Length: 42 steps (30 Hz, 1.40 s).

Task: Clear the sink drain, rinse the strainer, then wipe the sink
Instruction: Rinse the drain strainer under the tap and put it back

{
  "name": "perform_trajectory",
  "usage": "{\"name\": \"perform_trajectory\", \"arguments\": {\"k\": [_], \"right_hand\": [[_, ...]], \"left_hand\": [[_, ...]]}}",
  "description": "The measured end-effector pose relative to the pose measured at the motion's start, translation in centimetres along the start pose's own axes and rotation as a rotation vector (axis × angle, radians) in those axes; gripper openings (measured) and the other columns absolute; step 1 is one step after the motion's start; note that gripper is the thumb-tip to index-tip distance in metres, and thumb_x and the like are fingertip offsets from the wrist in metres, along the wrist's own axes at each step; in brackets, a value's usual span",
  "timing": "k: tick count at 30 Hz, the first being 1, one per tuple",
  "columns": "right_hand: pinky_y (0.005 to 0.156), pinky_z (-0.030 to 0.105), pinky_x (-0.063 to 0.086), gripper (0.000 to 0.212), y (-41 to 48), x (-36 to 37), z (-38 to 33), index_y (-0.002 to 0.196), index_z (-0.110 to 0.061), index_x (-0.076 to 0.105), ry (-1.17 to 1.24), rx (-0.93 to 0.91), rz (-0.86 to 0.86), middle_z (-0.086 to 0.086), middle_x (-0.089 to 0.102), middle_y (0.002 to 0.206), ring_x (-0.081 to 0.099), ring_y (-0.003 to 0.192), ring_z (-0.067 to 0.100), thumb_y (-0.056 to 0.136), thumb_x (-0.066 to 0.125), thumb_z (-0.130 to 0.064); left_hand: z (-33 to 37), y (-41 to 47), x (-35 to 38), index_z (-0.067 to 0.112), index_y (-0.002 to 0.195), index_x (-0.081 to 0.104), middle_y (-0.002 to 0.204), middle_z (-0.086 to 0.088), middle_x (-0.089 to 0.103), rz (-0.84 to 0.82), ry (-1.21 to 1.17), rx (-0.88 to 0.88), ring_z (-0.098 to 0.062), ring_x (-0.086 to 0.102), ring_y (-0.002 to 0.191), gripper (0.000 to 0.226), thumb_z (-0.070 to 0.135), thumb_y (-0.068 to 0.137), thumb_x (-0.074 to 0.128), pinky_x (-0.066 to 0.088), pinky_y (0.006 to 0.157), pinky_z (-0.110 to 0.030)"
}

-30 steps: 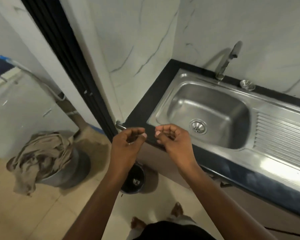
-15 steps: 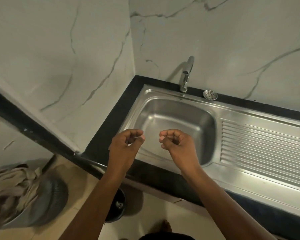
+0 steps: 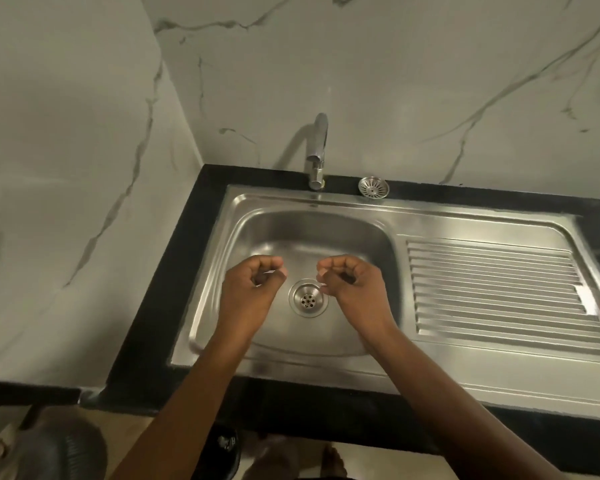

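Note:
A stainless steel sink (image 3: pixel 326 230) sits in a black counter in the corner. Its round drain (image 3: pixel 308 298) shows between my two hands. My left hand (image 3: pixel 253 289) hovers over the basin just left of the drain, fingers curled in with nothing in them. My right hand (image 3: pixel 355 289) hovers just right of the drain, curled the same way and empty. A small metal strainer (image 3: pixel 373 187) lies on the sink's back rim, right of the chrome tap (image 3: pixel 316 150).
A ribbed draining board (image 3: pixel 499 289) fills the sink's right side. Marble walls close in the back and left. Below the counter's black front edge (image 3: pixel 291 407) a dark bin (image 3: pixel 227 448) and a bucket (image 3: pixel 56 448) stand on the floor by my feet.
The view has swung right and forward, from the floor and doorway to straight over the sink. Both hands have moved from the counter's front edge out over the basin, still curled.

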State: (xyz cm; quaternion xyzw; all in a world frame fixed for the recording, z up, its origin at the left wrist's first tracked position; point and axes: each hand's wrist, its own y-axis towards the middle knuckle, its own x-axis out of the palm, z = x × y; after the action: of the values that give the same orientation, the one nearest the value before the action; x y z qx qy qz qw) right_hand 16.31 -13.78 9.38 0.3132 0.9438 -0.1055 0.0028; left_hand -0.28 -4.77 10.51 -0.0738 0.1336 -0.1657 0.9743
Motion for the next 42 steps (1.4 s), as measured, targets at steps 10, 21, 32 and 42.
{"name": "perform_trajectory", "arguments": {"k": [10,21,32,42], "right_hand": [[0.074,0.024,0.059,0.011,4.5,2.4,-0.5,0.095,-0.010,0.077,0.079,0.024,0.174,0.005,0.077,0.086,0.073,0.083,0.013,0.093,0.070,-0.003],[0.071,0.023,0.059,0.015,7.9,2.3,-0.2,0.091,-0.014,0.078,0.097,0.037,0.220,0.002,0.077,0.084,0.072,0.080,0.012,0.091,0.070,-0.002],[0.076,0.030,0.062,0.012,10.3,0.3,0.9,0.092,-0.014,0.078,0.088,0.062,0.229,0.006,0.078,0.088,0.073,0.083,0.014,0.091,0.071,-0.004],[0.074,0.025,0.061,0.013,10.5,-0.3,1.7,0.092,-0.014,0.079,0.065,0.070,0.219,0.005,0.078,0.087,0.074,0.084,0.016,0.093,0.070,-0.005]], "left_hand": [[1.1,12.0,2.8,0.014,0.112,0.078,0.102,-0.003,0.080,-0.111,0.049,0.067,-0.020,0.076,0.098,0.021,0.020,0.092,0.078,0.062,0.096,-0.049],[3.5,22.6,9.4,0.007,0.124,0.074,0.118,-0.010,0.077,-0.099,0.106,0.077,-0.020,0.073,0.111,0.047,0.035,0.087,0.084,0.058,0.099,-0.036],[2.8,25.7,12.6,0.013,0.072,0.073,0.075,-0.016,0.078,0.037,0.192,0.043,-0.036,0.075,0.075,0.030,0.039,0.084,0.082,0.064,0.074,-0.049],[1.8,27.4,11.6,0.011,0.060,0.070,0.060,-0.010,0.066,-0.030,0.190,-0.002,-0.017,0.068,0.063,0.039,0.035,0.088,0.079,0.060,0.070,-0.039]]}}
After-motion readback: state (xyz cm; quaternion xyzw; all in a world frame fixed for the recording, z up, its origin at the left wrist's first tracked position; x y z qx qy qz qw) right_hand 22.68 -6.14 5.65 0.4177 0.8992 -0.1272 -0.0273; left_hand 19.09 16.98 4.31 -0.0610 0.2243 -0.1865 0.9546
